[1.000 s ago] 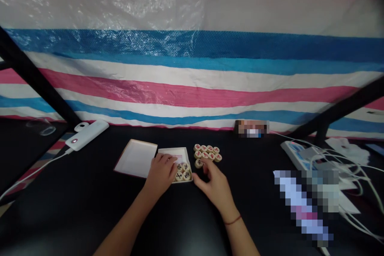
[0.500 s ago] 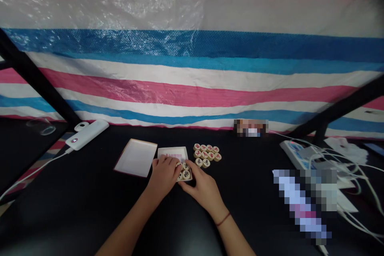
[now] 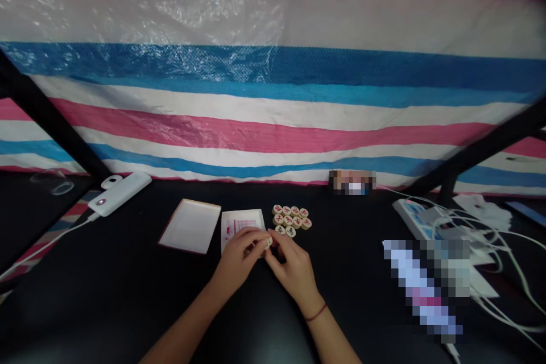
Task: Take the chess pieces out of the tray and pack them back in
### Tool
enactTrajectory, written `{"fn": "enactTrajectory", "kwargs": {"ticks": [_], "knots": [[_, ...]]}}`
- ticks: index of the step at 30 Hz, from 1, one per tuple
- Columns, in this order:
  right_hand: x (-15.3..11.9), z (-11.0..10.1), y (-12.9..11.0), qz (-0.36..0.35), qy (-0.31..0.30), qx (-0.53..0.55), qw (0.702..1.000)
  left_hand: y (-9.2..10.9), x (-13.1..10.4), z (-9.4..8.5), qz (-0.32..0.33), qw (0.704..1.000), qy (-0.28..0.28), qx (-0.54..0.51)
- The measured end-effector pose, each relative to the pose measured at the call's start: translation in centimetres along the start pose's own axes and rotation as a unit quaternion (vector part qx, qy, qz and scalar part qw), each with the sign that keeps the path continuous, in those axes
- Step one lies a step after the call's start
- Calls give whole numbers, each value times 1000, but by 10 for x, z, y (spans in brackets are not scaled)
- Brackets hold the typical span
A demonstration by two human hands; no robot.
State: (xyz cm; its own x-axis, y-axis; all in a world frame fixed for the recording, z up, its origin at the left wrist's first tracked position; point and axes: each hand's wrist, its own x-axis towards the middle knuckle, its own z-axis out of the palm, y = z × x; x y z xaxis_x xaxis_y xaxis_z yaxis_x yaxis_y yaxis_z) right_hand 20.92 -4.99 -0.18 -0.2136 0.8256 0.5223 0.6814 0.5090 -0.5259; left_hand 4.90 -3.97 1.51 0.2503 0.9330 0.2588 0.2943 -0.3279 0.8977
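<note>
Both hands are closed together at the near edge of the small open box (image 3: 242,222): the left hand (image 3: 239,256) is curled over the box's near right corner, and the right hand (image 3: 292,264) is pinched, thumb and fingertips, on a round pale game piece (image 3: 268,242) held between the two hands, though how many pieces are covered by the fingers cannot be told. The cluster of loose pieces (image 3: 291,218) is laid on the black bench (image 3: 128,296) just beyond the right hand, toward one o'clock, so the right hand is the nearer one. The box's long axis is run from six to twelve o'clock, and its lid (image 3: 190,226) is laid flat just beside it at nine o'clock.
</note>
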Motion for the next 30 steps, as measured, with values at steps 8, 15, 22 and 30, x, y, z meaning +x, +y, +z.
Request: {"fn": "enactTrajectory", "kwargs": {"ticks": [8, 15, 22, 30], "knots": [[-1, 0, -1, 10, -6, 16, 1000, -5, -1, 3, -2, 1000, 22, 9], [1, -17, 20, 126, 148, -40, 980, -10, -2, 0, -54, 998, 26, -3], [-6, -37, 62, 237, 48, -90, 966, -22, -2, -2, -83, 995, 50, 11], [-14, -28, 71, 256, -45, -129, 957, -15, -3, -6, -68, 996, 48, 40]]}}
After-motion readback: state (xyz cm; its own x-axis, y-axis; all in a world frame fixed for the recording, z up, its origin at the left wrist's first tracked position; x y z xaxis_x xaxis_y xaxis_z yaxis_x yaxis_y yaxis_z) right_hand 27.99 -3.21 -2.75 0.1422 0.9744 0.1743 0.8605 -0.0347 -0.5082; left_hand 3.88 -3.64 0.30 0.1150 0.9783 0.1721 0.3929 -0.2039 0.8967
